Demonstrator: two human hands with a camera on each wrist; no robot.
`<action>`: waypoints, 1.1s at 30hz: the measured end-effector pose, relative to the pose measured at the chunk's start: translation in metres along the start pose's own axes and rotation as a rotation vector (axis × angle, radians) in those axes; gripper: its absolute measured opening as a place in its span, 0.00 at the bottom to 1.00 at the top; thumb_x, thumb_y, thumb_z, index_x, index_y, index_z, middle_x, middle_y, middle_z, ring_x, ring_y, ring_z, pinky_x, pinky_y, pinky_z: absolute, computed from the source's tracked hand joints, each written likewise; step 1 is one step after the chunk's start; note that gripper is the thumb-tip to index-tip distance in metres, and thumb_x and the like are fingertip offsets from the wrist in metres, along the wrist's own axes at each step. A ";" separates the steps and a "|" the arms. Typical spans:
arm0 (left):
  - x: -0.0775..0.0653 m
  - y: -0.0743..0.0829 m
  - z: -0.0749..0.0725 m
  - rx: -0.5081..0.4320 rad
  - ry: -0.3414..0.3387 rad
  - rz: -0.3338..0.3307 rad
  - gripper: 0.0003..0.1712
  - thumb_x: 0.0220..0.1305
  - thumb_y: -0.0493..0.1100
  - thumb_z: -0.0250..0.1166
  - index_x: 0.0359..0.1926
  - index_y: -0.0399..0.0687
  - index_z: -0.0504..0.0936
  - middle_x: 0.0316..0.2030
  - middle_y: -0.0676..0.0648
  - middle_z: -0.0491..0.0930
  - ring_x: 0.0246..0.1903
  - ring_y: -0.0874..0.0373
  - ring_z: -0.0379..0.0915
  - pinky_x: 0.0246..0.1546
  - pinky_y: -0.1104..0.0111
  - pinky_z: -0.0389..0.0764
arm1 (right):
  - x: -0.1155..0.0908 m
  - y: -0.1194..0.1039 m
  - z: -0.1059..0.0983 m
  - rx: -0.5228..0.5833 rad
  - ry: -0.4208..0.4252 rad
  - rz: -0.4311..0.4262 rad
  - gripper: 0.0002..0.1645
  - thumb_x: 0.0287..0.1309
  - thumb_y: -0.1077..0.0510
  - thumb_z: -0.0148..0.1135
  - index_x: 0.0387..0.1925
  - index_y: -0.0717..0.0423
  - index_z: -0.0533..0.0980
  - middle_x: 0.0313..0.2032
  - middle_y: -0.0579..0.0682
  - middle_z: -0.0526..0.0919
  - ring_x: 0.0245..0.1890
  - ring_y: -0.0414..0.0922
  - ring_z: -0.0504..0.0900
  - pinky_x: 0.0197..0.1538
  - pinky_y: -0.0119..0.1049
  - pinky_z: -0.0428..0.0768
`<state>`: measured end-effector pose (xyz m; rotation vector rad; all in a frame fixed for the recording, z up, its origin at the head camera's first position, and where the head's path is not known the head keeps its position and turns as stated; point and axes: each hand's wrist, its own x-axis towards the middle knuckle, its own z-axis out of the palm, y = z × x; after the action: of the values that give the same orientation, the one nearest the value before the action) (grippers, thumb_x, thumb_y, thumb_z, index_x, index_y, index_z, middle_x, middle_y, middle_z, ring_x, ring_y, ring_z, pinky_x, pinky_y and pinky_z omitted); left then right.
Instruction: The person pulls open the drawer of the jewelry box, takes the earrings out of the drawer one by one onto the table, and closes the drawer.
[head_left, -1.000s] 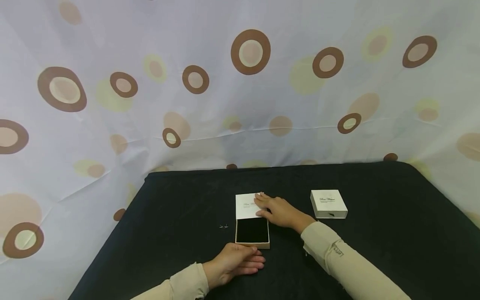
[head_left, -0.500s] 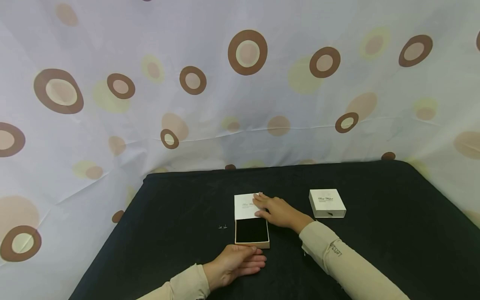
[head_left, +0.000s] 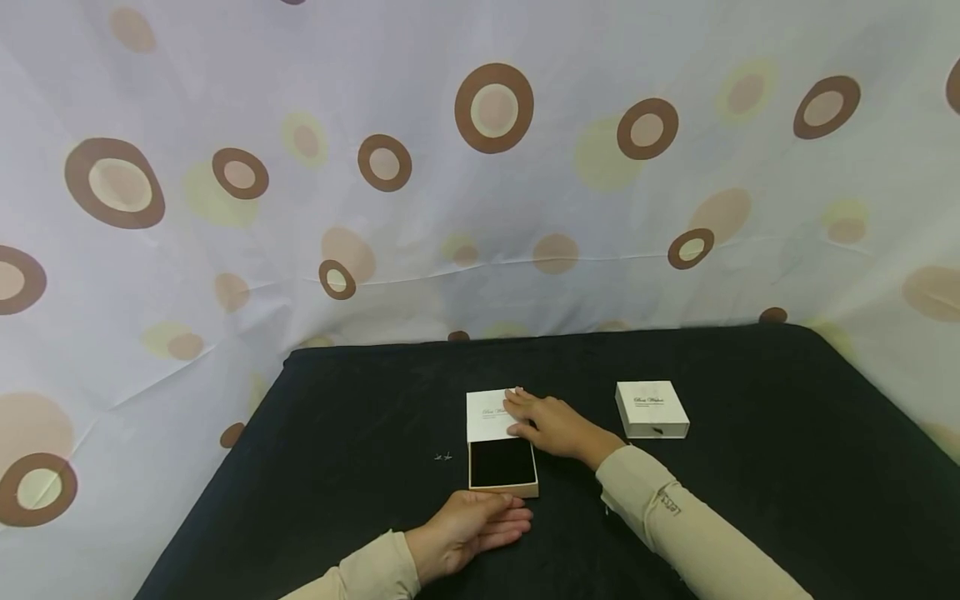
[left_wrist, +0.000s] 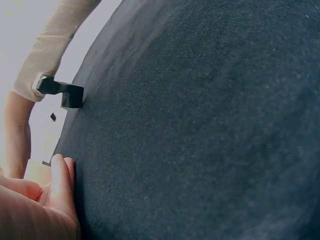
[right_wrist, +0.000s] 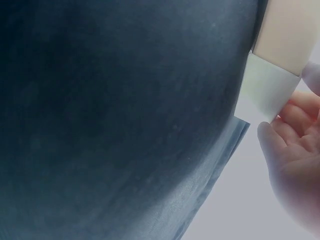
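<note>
A white drawer-style gift box (head_left: 486,415) lies on the black cloth, its printed sleeve at the back. Its black-lined drawer (head_left: 502,462) stands pulled out towards me. My right hand (head_left: 557,427) grips the sleeve's right side, with fingers over the top and thumb at the nearer part. At the drawer's front wall (head_left: 501,492) is my left hand (head_left: 471,529), palm turned inward, fingers straight, thumb against or right beside the wall. Two tiny silvery pieces (head_left: 443,457), too small to identify, lie left of the drawer. The sleeve's side (right_wrist: 265,90) shows in the right wrist view.
A second white gift box (head_left: 652,408), closed, with a small dark pull tab, stands to the right, beyond my right forearm. Black cloth (head_left: 360,417) covers the table. Behind its far edge hangs a pale curtain (head_left: 420,233) with brown and yellow circles.
The view shifts very slightly. Both hands keep their places at the gift box, and its drawer stays pulled out about as far.
</note>
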<state>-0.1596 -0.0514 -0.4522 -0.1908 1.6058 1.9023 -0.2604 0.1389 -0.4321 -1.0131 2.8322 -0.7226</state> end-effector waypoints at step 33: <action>0.007 0.005 -0.001 -0.017 -0.004 0.012 0.16 0.71 0.36 0.52 0.51 0.26 0.76 0.42 0.36 0.83 0.39 0.54 0.83 0.45 0.66 0.82 | 0.000 0.002 0.001 0.006 -0.003 -0.003 0.32 0.68 0.50 0.54 0.66 0.64 0.64 0.69 0.59 0.61 0.70 0.57 0.57 0.67 0.57 0.60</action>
<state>-0.1681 -0.0504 -0.4519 -0.1853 1.5922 1.9244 -0.2614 0.1402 -0.4341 -1.0176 2.8245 -0.7282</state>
